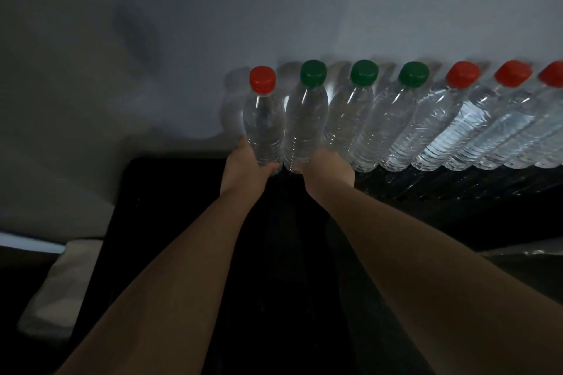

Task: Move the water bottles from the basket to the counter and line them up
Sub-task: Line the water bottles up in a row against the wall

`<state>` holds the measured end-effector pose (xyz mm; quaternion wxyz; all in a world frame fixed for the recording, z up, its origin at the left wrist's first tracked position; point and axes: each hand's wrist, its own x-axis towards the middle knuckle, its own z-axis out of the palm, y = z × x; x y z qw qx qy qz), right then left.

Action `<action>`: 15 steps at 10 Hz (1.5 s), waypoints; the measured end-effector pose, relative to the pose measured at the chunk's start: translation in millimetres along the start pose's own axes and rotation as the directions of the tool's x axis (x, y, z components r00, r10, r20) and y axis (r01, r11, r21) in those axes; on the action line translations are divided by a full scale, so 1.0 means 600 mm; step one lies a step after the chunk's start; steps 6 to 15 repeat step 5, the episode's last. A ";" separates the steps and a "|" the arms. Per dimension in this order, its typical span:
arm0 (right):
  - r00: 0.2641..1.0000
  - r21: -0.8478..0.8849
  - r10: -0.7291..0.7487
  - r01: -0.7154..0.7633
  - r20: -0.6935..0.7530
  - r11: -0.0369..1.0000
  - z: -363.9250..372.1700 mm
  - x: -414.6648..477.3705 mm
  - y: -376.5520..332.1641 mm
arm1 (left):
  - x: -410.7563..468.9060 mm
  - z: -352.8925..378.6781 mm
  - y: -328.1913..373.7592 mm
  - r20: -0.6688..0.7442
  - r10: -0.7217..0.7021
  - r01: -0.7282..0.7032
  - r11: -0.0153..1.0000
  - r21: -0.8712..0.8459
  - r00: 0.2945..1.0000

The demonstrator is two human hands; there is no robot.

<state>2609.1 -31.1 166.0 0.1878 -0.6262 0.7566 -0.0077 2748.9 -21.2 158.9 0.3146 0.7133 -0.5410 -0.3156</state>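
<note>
Left hand (246,161) grips the red-cap bottle (263,128) at its base, and right hand (327,166) grips the green-cap bottle (304,128) just beside it. Five more bottles (432,131) line the bench (426,192) to the right of the hands.

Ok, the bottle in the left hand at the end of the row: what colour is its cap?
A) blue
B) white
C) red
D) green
C: the left hand grips the base of the end bottle, whose cap is red; the next bottle, held by the right hand, has a green one.
</note>
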 end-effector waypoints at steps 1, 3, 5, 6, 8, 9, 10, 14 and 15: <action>1.000 -0.031 0.024 -0.024 0.007 0.999 0.001 0.004 -0.004 | 0.013 0.002 0.001 -0.022 -0.008 0.008 1.000 -0.002 1.000; 1.000 -0.024 0.031 -0.031 0.004 0.999 0.002 0.003 -0.006 | 0.016 0.002 -0.003 0.003 -0.038 0.038 0.999 -0.013 0.999; 0.997 0.140 -0.058 0.052 0.043 0.989 0.001 -0.015 0.017 | -0.007 0.007 -0.008 -0.009 -0.126 0.127 0.988 0.085 0.992; 0.997 0.140 -0.058 0.052 0.043 0.989 0.001 -0.015 0.017 | -0.007 0.007 -0.008 -0.009 -0.126 0.127 0.988 0.085 0.992; 0.997 0.140 -0.058 0.052 0.043 0.989 0.001 -0.015 0.017 | -0.007 0.007 -0.008 -0.009 -0.126 0.127 0.988 0.085 0.992; 0.997 0.140 -0.058 0.052 0.043 0.989 0.001 -0.015 0.017 | -0.007 0.007 -0.008 -0.009 -0.126 0.127 0.988 0.085 0.992; 0.997 0.140 -0.058 0.052 0.043 0.989 0.001 -0.015 0.017 | -0.007 0.007 -0.008 -0.009 -0.126 0.127 0.988 0.085 0.992; 0.997 0.140 -0.058 0.052 0.043 0.989 0.001 -0.015 0.017 | -0.007 0.007 -0.008 -0.009 -0.126 0.127 0.988 0.085 0.992; 0.997 0.140 -0.058 0.052 0.043 0.989 0.001 -0.015 0.017 | -0.007 0.007 -0.008 -0.009 -0.126 0.127 0.988 0.085 0.992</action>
